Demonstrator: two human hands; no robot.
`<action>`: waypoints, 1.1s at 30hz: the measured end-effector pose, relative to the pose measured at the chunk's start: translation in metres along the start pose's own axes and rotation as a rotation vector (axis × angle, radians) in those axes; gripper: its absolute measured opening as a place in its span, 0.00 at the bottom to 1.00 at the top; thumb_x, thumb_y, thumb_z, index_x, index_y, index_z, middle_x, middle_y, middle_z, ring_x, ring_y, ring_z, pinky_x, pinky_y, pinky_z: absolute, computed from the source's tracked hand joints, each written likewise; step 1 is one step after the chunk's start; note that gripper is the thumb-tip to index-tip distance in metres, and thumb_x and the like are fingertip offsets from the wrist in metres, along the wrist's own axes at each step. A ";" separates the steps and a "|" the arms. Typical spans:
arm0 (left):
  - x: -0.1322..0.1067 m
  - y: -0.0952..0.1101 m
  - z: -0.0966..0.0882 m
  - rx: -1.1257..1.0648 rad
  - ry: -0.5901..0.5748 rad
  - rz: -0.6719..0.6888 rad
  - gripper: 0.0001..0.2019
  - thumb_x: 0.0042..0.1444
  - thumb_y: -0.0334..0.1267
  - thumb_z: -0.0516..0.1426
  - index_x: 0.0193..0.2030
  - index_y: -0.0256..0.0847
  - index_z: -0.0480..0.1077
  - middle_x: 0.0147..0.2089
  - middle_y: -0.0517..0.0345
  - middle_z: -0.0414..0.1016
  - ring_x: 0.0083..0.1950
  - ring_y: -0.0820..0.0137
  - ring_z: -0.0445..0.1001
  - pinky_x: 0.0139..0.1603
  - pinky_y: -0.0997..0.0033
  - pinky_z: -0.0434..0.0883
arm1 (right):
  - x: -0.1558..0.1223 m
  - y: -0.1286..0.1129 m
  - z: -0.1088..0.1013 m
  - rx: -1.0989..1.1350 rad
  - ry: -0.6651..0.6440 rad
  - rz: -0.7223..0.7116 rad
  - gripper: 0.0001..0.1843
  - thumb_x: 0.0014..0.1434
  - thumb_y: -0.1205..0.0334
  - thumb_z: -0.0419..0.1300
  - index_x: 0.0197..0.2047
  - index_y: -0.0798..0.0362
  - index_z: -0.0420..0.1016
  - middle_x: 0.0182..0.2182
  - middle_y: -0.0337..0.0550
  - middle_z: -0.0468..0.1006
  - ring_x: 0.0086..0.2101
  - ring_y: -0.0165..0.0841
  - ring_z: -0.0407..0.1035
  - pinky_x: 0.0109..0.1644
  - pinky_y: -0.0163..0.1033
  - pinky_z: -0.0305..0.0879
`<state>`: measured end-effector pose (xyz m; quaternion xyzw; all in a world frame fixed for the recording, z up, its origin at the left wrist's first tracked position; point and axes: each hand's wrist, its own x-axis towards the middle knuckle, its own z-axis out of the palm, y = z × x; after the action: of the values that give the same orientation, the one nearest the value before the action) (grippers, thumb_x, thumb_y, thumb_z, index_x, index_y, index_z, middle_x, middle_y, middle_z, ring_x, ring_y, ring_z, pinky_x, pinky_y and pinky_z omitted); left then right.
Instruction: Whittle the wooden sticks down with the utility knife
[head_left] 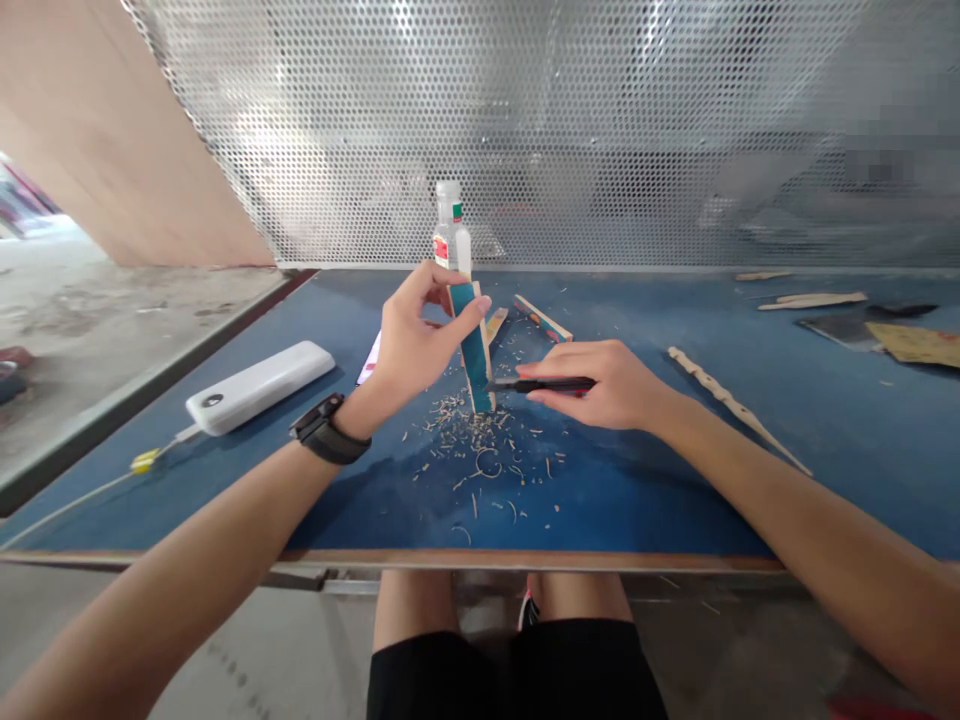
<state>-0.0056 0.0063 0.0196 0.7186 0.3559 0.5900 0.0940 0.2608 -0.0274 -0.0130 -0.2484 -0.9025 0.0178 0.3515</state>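
My left hand (417, 338) pinches the top of a teal-painted wooden stick (475, 355), which stands nearly upright with its lower end on the blue table (637, 500). My right hand (606, 384) is closed round a black utility knife (541, 384), whose tip touches the stick's lower right edge. Wood shavings (480, 450) lie scattered on the table below the stick. A black watch (328, 430) sits on my left wrist.
A white power bank (259, 386) with a cable lies at left. A clear bottle (451, 235) stands behind the stick, with painted stick pieces (541, 318) near it. A carved wooden strip (731, 405) lies right; more sticks and sheets (870, 318) sit far right. Perforated metal screen (562, 130) behind.
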 end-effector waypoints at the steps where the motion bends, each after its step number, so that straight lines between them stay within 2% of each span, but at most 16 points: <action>1: 0.000 0.000 0.000 -0.007 -0.001 0.004 0.13 0.59 0.45 0.72 0.43 0.45 0.75 0.35 0.61 0.76 0.37 0.74 0.75 0.25 0.76 0.65 | 0.000 0.001 0.000 -0.006 0.034 0.007 0.15 0.71 0.56 0.68 0.59 0.46 0.86 0.46 0.42 0.89 0.41 0.35 0.83 0.49 0.42 0.77; 4: -0.001 0.000 0.001 -0.029 -0.013 0.003 0.13 0.60 0.44 0.72 0.44 0.46 0.75 0.33 0.62 0.74 0.34 0.74 0.73 0.23 0.77 0.63 | 0.000 0.004 -0.001 -0.056 0.085 0.023 0.16 0.72 0.55 0.68 0.60 0.46 0.85 0.45 0.43 0.89 0.41 0.36 0.83 0.48 0.42 0.77; 7: -0.002 0.000 0.002 -0.044 -0.030 0.000 0.13 0.61 0.44 0.72 0.45 0.47 0.75 0.33 0.62 0.72 0.33 0.75 0.72 0.22 0.78 0.63 | 0.000 0.006 0.001 -0.069 0.076 0.036 0.17 0.72 0.55 0.67 0.61 0.46 0.85 0.46 0.43 0.89 0.41 0.35 0.83 0.48 0.42 0.77; 13: -0.002 -0.002 0.002 -0.134 -0.072 -0.028 0.11 0.66 0.49 0.67 0.46 0.47 0.75 0.35 0.59 0.74 0.40 0.71 0.78 0.24 0.81 0.71 | 0.000 0.009 0.004 -0.053 0.111 0.046 0.18 0.73 0.56 0.67 0.63 0.44 0.84 0.48 0.43 0.89 0.46 0.37 0.82 0.51 0.43 0.77; 17: -0.001 -0.006 0.003 -0.210 -0.114 -0.039 0.14 0.68 0.54 0.65 0.47 0.47 0.75 0.33 0.60 0.72 0.38 0.72 0.79 0.25 0.80 0.74 | 0.000 0.012 0.007 -0.044 0.166 0.058 0.18 0.73 0.56 0.67 0.63 0.42 0.84 0.47 0.42 0.88 0.45 0.37 0.82 0.49 0.43 0.78; 21: 0.002 -0.011 0.003 -0.270 -0.144 -0.035 0.18 0.67 0.59 0.65 0.46 0.47 0.75 0.33 0.60 0.75 0.34 0.73 0.79 0.28 0.77 0.78 | -0.003 0.017 0.015 -0.034 0.187 0.066 0.17 0.72 0.54 0.67 0.62 0.40 0.85 0.47 0.42 0.88 0.43 0.36 0.83 0.49 0.44 0.79; 27: 0.004 -0.016 0.003 -0.315 -0.172 -0.089 0.18 0.66 0.59 0.65 0.45 0.46 0.74 0.36 0.59 0.81 0.32 0.74 0.79 0.27 0.77 0.79 | -0.001 0.023 0.025 0.074 0.231 0.018 0.19 0.72 0.54 0.68 0.64 0.42 0.84 0.45 0.42 0.88 0.42 0.35 0.82 0.49 0.45 0.80; 30: 0.004 -0.016 0.002 -0.323 -0.188 -0.094 0.19 0.65 0.59 0.66 0.46 0.46 0.74 0.36 0.59 0.81 0.32 0.74 0.80 0.27 0.77 0.79 | -0.003 0.021 0.023 0.100 0.173 -0.002 0.19 0.73 0.56 0.67 0.64 0.46 0.83 0.45 0.44 0.88 0.42 0.34 0.82 0.50 0.42 0.79; 33: 0.006 -0.017 0.000 -0.301 -0.189 -0.085 0.18 0.65 0.58 0.66 0.46 0.46 0.74 0.35 0.60 0.79 0.32 0.74 0.79 0.26 0.78 0.78 | -0.008 0.017 0.020 0.082 0.008 -0.002 0.18 0.75 0.56 0.65 0.64 0.46 0.84 0.47 0.44 0.88 0.42 0.33 0.82 0.50 0.41 0.78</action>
<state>-0.0119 0.0220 0.0151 0.7330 0.2832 0.5618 0.2587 0.2607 -0.0133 -0.0370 -0.2328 -0.8998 0.0532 0.3651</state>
